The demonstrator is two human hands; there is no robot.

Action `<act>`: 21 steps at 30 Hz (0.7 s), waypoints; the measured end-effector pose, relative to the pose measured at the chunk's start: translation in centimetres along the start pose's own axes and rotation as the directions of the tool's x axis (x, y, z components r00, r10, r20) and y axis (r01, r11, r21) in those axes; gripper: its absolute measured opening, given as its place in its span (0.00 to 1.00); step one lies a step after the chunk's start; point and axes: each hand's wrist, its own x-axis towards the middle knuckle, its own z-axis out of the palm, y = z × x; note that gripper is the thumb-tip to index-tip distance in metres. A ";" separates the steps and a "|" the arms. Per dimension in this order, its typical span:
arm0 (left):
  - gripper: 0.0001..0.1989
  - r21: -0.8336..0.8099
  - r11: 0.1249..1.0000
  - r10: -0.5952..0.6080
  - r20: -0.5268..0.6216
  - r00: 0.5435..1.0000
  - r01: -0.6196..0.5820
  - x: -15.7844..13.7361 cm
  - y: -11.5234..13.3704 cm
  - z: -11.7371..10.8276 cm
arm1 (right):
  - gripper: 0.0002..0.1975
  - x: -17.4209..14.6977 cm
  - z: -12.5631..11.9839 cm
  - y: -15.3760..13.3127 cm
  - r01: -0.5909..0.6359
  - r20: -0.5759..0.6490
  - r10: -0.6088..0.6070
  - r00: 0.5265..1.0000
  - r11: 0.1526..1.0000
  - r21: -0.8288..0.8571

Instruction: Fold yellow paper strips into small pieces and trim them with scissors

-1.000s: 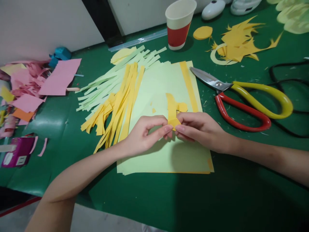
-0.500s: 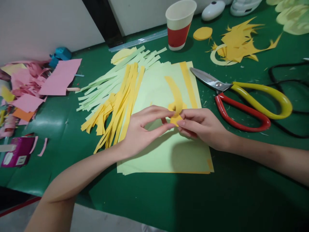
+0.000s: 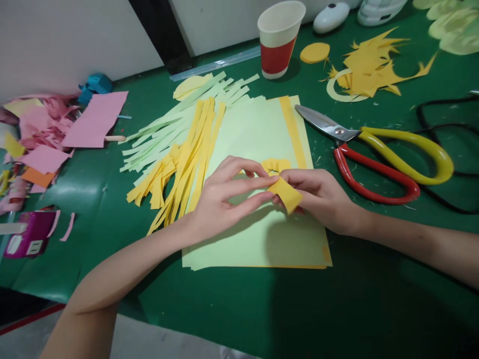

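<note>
A yellow paper strip (image 3: 286, 193) is pinched between my two hands, its short end slanting down to the right. My left hand (image 3: 232, 192) has its thumb and fingertips closed on the strip's left part. From the other side, my right hand (image 3: 318, 197) grips it too; some of its fingers are hidden behind the paper. Just beyond the fingertips, small yellow paper loops (image 3: 276, 164) lie on the stack of light green sheets (image 3: 239, 249). Left of my left hand are long yellow strips (image 3: 198, 149) and light green strips (image 3: 160, 132).
Scissors (image 3: 339, 131) with red and yellow handles lie right of the stack. A paper cup (image 3: 279, 52) stands behind it, near yellow scraps (image 3: 370, 62). At the left are pink papers (image 3: 95, 119) and a purple box (image 3: 32, 234).
The strip's free end, which curled up and away above my fingers, is now folded over toward me and points down to the right. Both hands stay in nearly the same place.
</note>
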 end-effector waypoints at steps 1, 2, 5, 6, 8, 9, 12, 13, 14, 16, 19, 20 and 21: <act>0.06 -0.039 0.999 -0.026 -0.010 1.000 0.025 0.0 0.0 0.1 | 0.10 0.0 0.1 -0.1 -0.008 -0.012 0.007 1.000 1.000 -0.020; 0.05 -0.077 0.996 -0.053 -0.018 0.998 0.051 -0.1 0.1 0.1 | 0.11 0.0 0.1 -0.2 -0.013 -0.022 0.012 1.000 0.999 -0.041; 0.04 -0.209 0.967 -0.148 -0.008 0.989 0.143 -0.1 0.2 0.2 | 0.14 0.1 0.3 -0.4 -0.020 -0.057 0.013 0.998 0.992 -0.123; 0.05 -0.252 0.951 -0.181 0.009 0.983 0.178 -0.1 0.2 0.2 | 0.14 0.0 0.3 -0.5 -0.020 -0.064 0.010 0.998 0.989 -0.145; 0.06 -0.314 0.914 -0.251 0.061 0.966 0.258 0.1 0.3 0.1 | 0.14 0.0 0.3 -0.5 -0.011 -0.065 0.000 0.998 0.985 -0.170; 0.06 -0.331 0.894 -0.288 0.092 0.953 0.302 0.1 0.4 0.0 | 0.14 0.0 0.3 -0.5 0.000 -0.061 -0.012 0.998 0.983 -0.183; 0.08 -0.362 0.837 -0.374 0.170 0.912 0.410 0.3 0.6 -0.2 | 0.17 0.1 0.3 -0.5 0.044 -0.044 -0.057 0.997 0.967 -0.251; 0.09 -0.377 0.820 -0.391 0.182 0.902 0.432 0.4 0.6 -0.3 | 0.18 0.1 0.3 -0.6 0.057 -0.038 -0.070 0.997 0.959 -0.278; 0.09 -0.394 0.801 -0.408 0.193 0.893 0.451 0.4 0.6 -0.3 | 0.19 0.2 0.3 -0.6 0.069 -0.027 -0.081 0.996 0.951 -0.303; 0.08 -0.437 0.760 -0.439 0.202 0.875 0.482 0.5 0.6 -0.3 | 0.19 0.2 0.3 -0.5 0.094 -0.004 -0.101 0.995 0.933 -0.346; 0.06 -0.471 0.707 -0.495 0.204 0.845 0.528 0.6 0.7 -0.3 | 0.16 0.2 0.3 -0.3 0.155 0.067 -0.140 0.988 0.910 -0.385; 0.06 -0.466 0.699 -0.514 0.200 0.834 0.542 0.6 0.7 -0.3 | 0.15 0.1 0.2 -0.3 0.182 0.091 -0.159 0.983 0.902 -0.390; 0.06 -0.455 0.697 -0.530 0.192 0.826 0.553 0.6 0.8 -0.3 | 0.14 0.1 0.2 -0.2 0.207 0.113 -0.177 0.978 0.896 -0.393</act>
